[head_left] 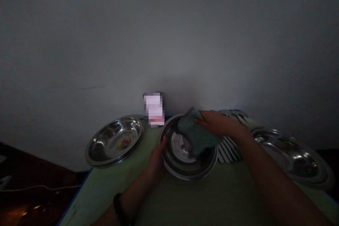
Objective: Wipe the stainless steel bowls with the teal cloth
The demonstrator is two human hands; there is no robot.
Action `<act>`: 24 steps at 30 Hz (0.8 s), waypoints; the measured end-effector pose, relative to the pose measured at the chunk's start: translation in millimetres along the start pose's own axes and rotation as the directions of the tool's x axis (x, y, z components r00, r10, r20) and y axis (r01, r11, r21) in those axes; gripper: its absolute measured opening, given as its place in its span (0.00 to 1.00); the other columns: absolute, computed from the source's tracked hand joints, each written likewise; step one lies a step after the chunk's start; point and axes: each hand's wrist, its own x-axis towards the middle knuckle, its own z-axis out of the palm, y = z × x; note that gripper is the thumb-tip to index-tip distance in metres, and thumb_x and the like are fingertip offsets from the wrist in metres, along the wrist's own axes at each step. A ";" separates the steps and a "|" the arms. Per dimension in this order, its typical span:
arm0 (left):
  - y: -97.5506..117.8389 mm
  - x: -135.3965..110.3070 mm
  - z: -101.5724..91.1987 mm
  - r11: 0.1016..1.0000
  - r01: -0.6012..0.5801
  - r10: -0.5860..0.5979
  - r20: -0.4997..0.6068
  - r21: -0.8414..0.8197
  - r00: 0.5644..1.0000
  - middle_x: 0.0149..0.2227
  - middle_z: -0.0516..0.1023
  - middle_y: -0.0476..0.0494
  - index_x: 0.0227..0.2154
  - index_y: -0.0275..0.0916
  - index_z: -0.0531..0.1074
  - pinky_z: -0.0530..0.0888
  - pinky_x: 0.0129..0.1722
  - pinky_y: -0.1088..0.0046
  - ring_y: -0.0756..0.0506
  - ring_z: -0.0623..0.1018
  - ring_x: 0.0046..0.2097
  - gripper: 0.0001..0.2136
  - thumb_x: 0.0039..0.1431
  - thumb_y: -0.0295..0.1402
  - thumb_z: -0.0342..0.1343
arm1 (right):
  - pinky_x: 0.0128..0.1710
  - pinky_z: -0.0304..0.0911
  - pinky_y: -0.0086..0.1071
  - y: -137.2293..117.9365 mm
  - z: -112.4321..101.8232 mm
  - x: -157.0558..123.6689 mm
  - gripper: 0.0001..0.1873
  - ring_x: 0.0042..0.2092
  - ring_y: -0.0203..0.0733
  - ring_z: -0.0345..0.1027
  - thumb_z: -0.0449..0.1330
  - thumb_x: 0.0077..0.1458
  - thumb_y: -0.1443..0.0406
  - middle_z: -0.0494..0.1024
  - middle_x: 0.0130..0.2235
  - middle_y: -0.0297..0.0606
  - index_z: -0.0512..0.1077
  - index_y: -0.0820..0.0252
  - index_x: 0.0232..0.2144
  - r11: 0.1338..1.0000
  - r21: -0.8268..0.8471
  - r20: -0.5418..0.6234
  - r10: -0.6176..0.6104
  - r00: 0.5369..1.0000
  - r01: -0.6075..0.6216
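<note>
A round steel bowl (182, 171) is in the middle, tilted toward me over the table. My left hand (158, 160) grips its left rim, thumb on the inner side and the other fingers hidden beneath. In my right hand (214, 122) is a grey-green cloth (197, 134), bunched and hanging over the bowl's upper right inside. The cloth covers part of the bowl's shiny bottom. Just right of the bowl, partly under my right forearm, lie several metal forks or spoons (229, 150) side by side.
A stack of steel dishes (106, 148), the top one with a coloured sticker, stands at the left of the green table (185, 204). Another steel dish (299, 160) is at the right edge. A phone with a lit screen (154, 109) leans on the wall (169, 35). A white cable (39, 187) runs at lower left.
</note>
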 end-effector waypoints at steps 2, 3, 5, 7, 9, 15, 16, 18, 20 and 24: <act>0.5 -0.3 0.6 1.000 -0.003 0.003 0.045 -0.011 0.999 0.44 0.81 0.36 0.40 0.34 0.76 0.62 0.61 0.59 0.38 0.72 0.56 0.15 0.59 0.40 0.53 | 0.41 0.63 0.39 2.7 2.3 0.2 0.09 0.42 0.51 0.73 0.54 0.57 0.63 0.79 0.39 0.48 0.72 0.59 0.33 1.000 -0.003 0.002 -0.017 1.000 0.017; 0.7 -0.6 0.7 1.000 -0.010 0.010 0.076 -0.010 0.997 0.44 0.81 0.37 0.39 0.35 0.77 0.60 0.61 0.60 0.38 0.72 0.56 0.15 0.59 0.41 0.53 | 0.42 0.63 0.39 3.5 3.1 0.2 0.09 0.42 0.51 0.73 0.53 0.58 0.63 0.79 0.40 0.48 0.73 0.59 0.33 0.999 0.015 -0.004 -0.029 1.000 0.029; 1.1 -1.7 0.5 0.999 -0.032 0.034 0.109 -0.016 0.993 0.43 0.81 0.39 0.38 0.37 0.77 0.58 0.63 0.59 0.38 0.71 0.57 0.15 0.58 0.42 0.53 | 0.42 0.62 0.39 3.5 4.5 0.4 0.12 0.41 0.50 0.73 0.50 0.59 0.63 0.80 0.39 0.47 0.73 0.59 0.33 0.998 0.048 -0.024 -0.039 0.999 0.040; 1.8 -3.0 0.1 0.998 -0.053 0.057 0.105 -0.044 0.993 0.41 0.82 0.41 0.36 0.38 0.78 0.55 0.64 0.60 0.40 0.70 0.58 0.14 0.59 0.41 0.52 | 0.42 0.62 0.40 1.5 6.4 1.5 0.13 0.41 0.51 0.73 0.49 0.60 0.63 0.80 0.39 0.48 0.72 0.59 0.32 0.998 0.051 -0.048 -0.041 0.998 0.043; 2.4 -3.6 -0.5 0.995 -0.053 0.060 0.087 -0.081 0.994 0.38 0.83 0.41 0.34 0.38 0.78 0.53 0.64 0.61 0.41 0.70 0.58 0.15 0.61 0.40 0.49 | 0.43 0.63 0.41 -1.1 9.1 2.9 0.13 0.41 0.52 0.73 0.49 0.60 0.62 0.79 0.39 0.50 0.72 0.60 0.33 0.999 0.036 -0.071 -0.028 0.997 0.031; -0.1 2.4 -5.5 0.997 -0.030 0.038 0.111 -0.075 0.993 0.43 0.81 0.39 0.41 0.36 0.76 0.54 0.64 0.62 0.42 0.69 0.59 0.16 0.61 0.41 0.50 | 0.43 0.64 0.40 3.5 11.0 6.5 0.16 0.42 0.50 0.73 0.46 0.61 0.60 0.79 0.40 0.46 0.71 0.58 0.33 0.987 0.157 -0.088 -0.016 0.996 0.030; -1.1 4.0 -6.4 0.996 -0.039 0.048 0.115 -0.078 0.992 0.45 0.80 0.41 0.43 0.37 0.75 0.54 0.64 0.63 0.43 0.67 0.60 0.16 0.61 0.41 0.50 | 0.42 0.64 0.40 6.0 8.7 6.8 0.16 0.41 0.50 0.73 0.45 0.61 0.60 0.80 0.38 0.45 0.71 0.58 0.32 0.984 0.178 -0.121 0.022 0.992 0.000; -3.1 6.6 -7.6 0.993 -0.083 0.092 0.111 -0.085 0.989 0.49 0.79 0.43 0.47 0.39 0.73 0.53 0.65 0.64 0.44 0.64 0.62 0.17 0.61 0.42 0.51 | 0.38 0.65 0.40 9.6 1.6 6.6 0.17 0.38 0.51 0.73 0.46 0.60 0.58 0.79 0.35 0.46 0.71 0.59 0.30 0.976 0.206 -0.234 0.125 0.964 -0.076; -4.5 8.1 -7.5 0.988 -0.126 0.135 0.106 -0.089 0.985 0.51 0.77 0.43 0.50 0.40 0.72 0.53 0.65 0.64 0.44 0.62 0.63 0.18 0.60 0.42 0.52 | 0.36 0.65 0.41 8.9 -6.7 5.0 0.18 0.37 0.52 0.72 0.46 0.59 0.56 0.79 0.34 0.45 0.72 0.59 0.30 0.957 0.271 -0.360 0.199 0.911 -0.102; -4.6 7.6 -4.2 0.987 -0.130 0.141 0.108 -0.099 0.984 0.52 0.77 0.41 0.48 0.38 0.73 0.54 0.64 0.60 0.41 0.63 0.62 0.20 0.61 0.44 0.49 | 0.36 0.66 0.40 -8.2 -14.3 0.1 0.19 0.42 0.50 0.70 0.48 0.59 0.54 0.77 0.36 0.43 0.71 0.59 0.37 0.895 0.446 -0.500 0.234 0.834 0.017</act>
